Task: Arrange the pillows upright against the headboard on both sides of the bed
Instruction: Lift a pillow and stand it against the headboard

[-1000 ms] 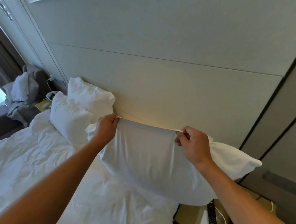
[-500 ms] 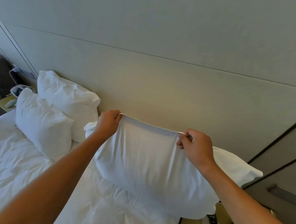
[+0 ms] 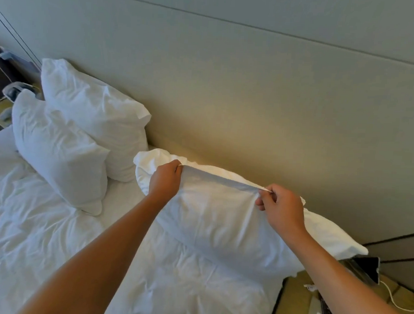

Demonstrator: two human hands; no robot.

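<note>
The left hand [image 3: 165,179] and right hand [image 3: 283,207] each pinched the top edge of a white pillow [image 3: 221,221] lying against the headboard [image 3: 252,111].

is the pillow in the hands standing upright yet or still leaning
Leaning. The held pillow slopes back toward the headboard, left hand and right hand pinching its top edge.

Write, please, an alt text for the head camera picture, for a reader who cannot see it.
Two hands, left hand and right hand, pinch the top edge of a white pillow against the beige headboard. Two more pillows stand upright at the far side.
</note>
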